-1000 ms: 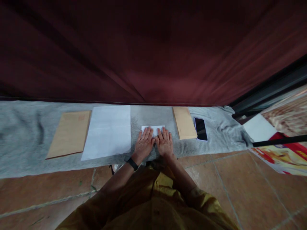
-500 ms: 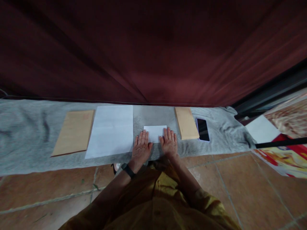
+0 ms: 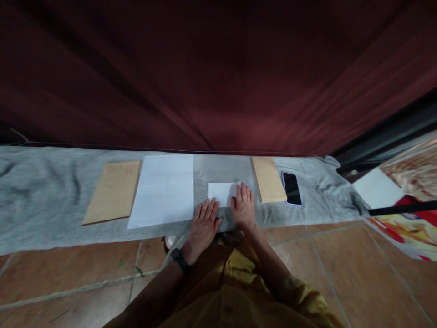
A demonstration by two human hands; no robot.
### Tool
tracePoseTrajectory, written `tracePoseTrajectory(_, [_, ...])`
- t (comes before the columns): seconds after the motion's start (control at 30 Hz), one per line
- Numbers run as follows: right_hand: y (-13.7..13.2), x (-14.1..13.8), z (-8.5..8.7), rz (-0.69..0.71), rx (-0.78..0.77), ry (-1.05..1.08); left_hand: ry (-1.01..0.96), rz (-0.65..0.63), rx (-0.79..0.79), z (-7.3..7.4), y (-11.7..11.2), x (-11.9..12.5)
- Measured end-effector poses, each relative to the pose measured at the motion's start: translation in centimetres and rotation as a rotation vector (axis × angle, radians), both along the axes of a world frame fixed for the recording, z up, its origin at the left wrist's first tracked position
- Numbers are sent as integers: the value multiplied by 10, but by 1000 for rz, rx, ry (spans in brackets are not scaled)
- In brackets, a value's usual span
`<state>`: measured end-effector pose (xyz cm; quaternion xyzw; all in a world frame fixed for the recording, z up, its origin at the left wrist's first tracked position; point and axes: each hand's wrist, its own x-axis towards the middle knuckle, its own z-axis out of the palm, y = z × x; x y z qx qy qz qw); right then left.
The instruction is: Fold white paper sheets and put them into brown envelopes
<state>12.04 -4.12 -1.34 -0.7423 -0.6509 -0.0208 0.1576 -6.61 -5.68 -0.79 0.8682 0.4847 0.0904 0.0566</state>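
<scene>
A small folded white paper (image 3: pixel 222 192) lies on a grey cloth (image 3: pixel 41 200) spread on the floor. My right hand (image 3: pixel 244 208) rests flat, fingers stretched, on the paper's right edge. My left hand (image 3: pixel 204 223) lies open with fingers spread just below the paper's lower left corner, its fingertips near that edge. A dark band is on my left wrist.
On the cloth are a large white sheet (image 3: pixel 164 190), a brown envelope (image 3: pixel 113 192) at its left, another brown envelope (image 3: pixel 268 179) at the right and a black phone (image 3: pixel 292 188). A dark red curtain (image 3: pixel 218 73) hangs behind. Tiled floor (image 3: pixel 68 269) lies in front; colourful printed material (image 3: pixel 406 228) at far right.
Both hands slid apart and back toward me off the folded paper, uncovering most of it. The left hand drew back furthest.
</scene>
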Motion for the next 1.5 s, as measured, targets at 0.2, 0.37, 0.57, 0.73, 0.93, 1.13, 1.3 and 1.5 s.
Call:
tracePoseTrajectory(0.2, [10,0,2,-104,29,108,11,7,51,-4,-3,0])
tracePoseTrajectory(0.37, [25,17,7,-192,-43,205,0,11,65,-6,-4,-1])
tracePoseTrajectory(0.57, [38,28,7,-245,-81,446,-9,-2,88,-9,-4,-1])
tracePoseTrajectory(0.73, [44,34,9,-277,-68,465,-14,15,83,-8,-2,1])
tracePoseTrajectory(0.93, [54,45,17,-325,-59,419,-13,-2,42,-7,4,7])
tracePoseTrajectory(1.13, [43,24,14,-110,160,152,-48,-13,45,-9,7,11])
tracePoseTrajectory(1.3, [43,-14,4,303,73,210,-63,-17,33,-7,7,12])
tracePoseTrajectory(1.5, [53,-25,0,390,-61,72,-50,-20,17,-2,7,13])
